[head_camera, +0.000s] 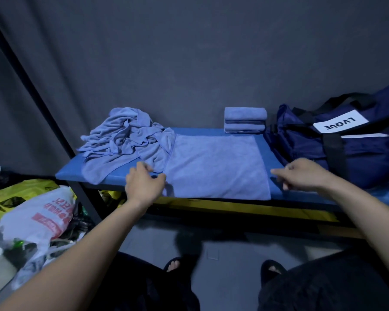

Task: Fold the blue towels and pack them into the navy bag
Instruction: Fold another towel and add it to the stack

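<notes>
Centrally on the blue worktop (211, 130) lies one blue towel (216, 167), spread flat in a single layer with its near edge at the worktop's front lip. At 9 o'clock from it sits a crumpled heap of unfolded towels (124, 140), whose nearest folds overlap the flat towel's left edge; at 12 to 1 o'clock, against the dark backdrop, stands a short stack of folded towels (245, 120); at 3 o'clock rests the navy bag (357, 149), white label uppermost, its mouth not clearly visible. The left hand (144, 185) sits at the flat towel's near-left corner, fingers loosely curled and slightly apart; whether they pinch the cloth cannot be told from this view. The right hand (301, 173) hovers just beside the near-right edge, fingers partly curled with the index extended toward the cloth, apparently gripping nothing. By judgement the towel is light, soft and limp, of a plush weave that should cling to itself rather than slide, so it will sag and fold wherever unsupported and is in no way fragile. Hold is best taken at the two near corners, pinching through the hem, where the cloth is firmest, so that the edge lifts straight and can be carried toward 12 o'clock. On the floor at 8 o'clock lie plastic bags (38, 212).
</notes>
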